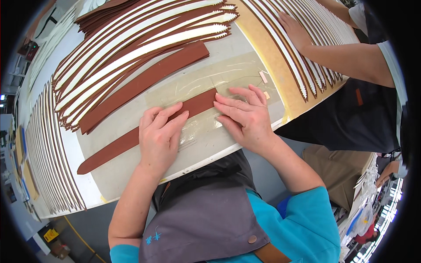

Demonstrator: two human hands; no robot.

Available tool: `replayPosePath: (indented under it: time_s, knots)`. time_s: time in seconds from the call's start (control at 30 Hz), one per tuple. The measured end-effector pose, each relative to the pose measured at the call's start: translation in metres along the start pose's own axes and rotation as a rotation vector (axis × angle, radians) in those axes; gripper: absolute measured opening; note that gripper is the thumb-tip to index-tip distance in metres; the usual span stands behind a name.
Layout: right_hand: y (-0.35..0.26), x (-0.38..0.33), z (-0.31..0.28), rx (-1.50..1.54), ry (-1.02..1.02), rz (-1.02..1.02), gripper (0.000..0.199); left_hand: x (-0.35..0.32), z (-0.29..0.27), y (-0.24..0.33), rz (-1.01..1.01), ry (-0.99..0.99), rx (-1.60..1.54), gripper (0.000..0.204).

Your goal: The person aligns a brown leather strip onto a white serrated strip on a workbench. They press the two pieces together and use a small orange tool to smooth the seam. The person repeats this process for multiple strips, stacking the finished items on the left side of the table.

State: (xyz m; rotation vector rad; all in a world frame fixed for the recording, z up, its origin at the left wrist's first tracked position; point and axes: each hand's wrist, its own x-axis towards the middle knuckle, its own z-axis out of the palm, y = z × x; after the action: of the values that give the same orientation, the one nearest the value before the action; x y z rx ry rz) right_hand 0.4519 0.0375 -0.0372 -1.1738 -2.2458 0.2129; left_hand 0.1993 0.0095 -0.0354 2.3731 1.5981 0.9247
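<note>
Left hand point(158, 136) flat on brown strip point(144, 130), right hand point(246, 116) flat, grips open, holding nothing

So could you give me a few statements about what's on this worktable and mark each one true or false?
1. Both of the person's hands press flat on one brown strip. True: left hand and right hand lie on it.
2. The right hand holds scissors. False: it holds nothing.
3. A fan of brown and cream strips lies beyond the hands. True.
4. Nobody else is at the table. False: a co-worker's hand rests on other strips at the far right.
</note>
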Motion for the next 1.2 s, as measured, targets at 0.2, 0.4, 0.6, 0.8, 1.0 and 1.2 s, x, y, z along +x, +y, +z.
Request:
replayPosePath:
  time_s: [0.2,0.4,0.6,0.8,1.0,1.2]
  knots:
    - [0.001,0.000,-0.001,-0.001,-0.002,-0.003,0.032,0.001,0.000,0.002,-0.015,-0.013,-0.004,0.025]
    - [-0.002,0.004,0.000,-0.003,-0.018,-0.017,0.030,-0.004,-0.007,0.001,-0.022,-0.050,0.031,0.030]
    - [-0.002,0.002,-0.004,-0.031,-0.031,-0.011,0.029,-0.025,-0.019,0.003,0.008,-0.100,0.112,0.039]
    - [-0.004,0.005,-0.004,-0.033,-0.052,-0.019,0.029,-0.029,-0.023,0.005,-0.039,-0.153,0.123,0.048]
    - [-0.005,0.006,-0.006,-0.066,-0.070,-0.031,0.029,-0.027,-0.025,0.006,-0.042,-0.178,0.137,0.050]
    - [-0.005,0.004,-0.005,-0.052,-0.034,-0.029,0.029,-0.026,-0.020,0.005,-0.061,-0.164,0.155,0.051]
